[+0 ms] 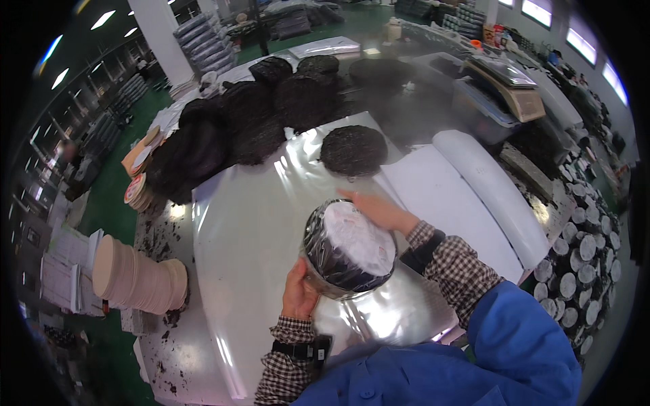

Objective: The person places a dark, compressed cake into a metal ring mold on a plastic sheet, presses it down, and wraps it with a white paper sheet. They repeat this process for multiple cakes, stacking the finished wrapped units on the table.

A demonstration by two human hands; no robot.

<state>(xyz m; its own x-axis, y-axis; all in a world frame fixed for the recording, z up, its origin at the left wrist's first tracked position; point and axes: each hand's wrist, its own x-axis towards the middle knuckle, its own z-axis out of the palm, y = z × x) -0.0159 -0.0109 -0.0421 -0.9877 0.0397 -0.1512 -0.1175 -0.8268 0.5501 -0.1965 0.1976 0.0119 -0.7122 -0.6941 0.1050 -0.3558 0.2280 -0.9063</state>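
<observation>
A round dark bundle (325, 261) wrapped in clear plastic film is tilted up between my hands. Its top bears a white printed paper disc (358, 236), wrinkled under the film. My left hand (300, 293) grips the bundle's near-left side from below. Along the far-right rim lies my right hand (383, 210), its fingers reaching over the edge and slightly blurred. Beneath both hands spreads a glossy sheet of clear film (249, 243). Farther out on that sheet sits a flat round cake of dark dried material, seemingly seaweed (354, 150).
Several dark stacks (254, 116) line the table's far left. Left of the film stands a leaning stack of pale round discs (137, 276). On the right are white sheets (436, 198), a white roll (490, 198) and a plastic bin (485, 109). Wrapped bundles (579, 264) lie beyond.
</observation>
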